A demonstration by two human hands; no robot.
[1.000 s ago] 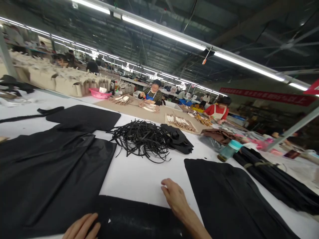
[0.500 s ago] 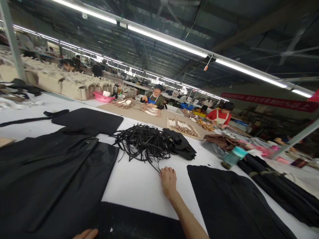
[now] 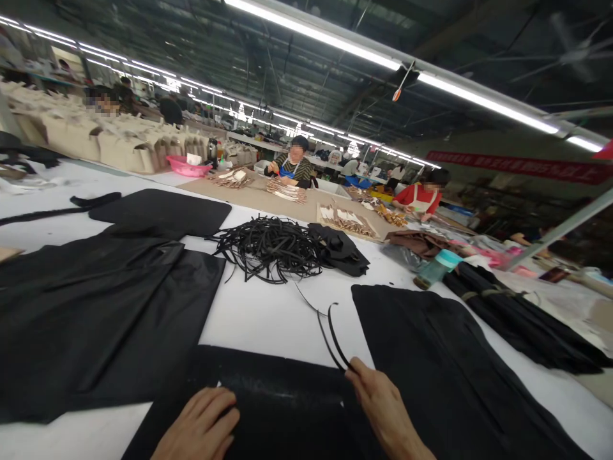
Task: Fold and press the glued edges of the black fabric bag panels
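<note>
Bottom of frame: your left hand (image 3: 198,425) lies flat, fingers loosely spread, on the black fabric panel (image 3: 278,393). Bottom right: your right hand (image 3: 383,409) pinches a thin black strap (image 3: 329,329), doubled into a loop that arches over the white table (image 3: 268,319). Grip near the ends so the loop can't twist, and press the panel flat. Mid-frame, beyond: the tangled strap pile (image 3: 271,246), one strand trailing towards you.
</note>
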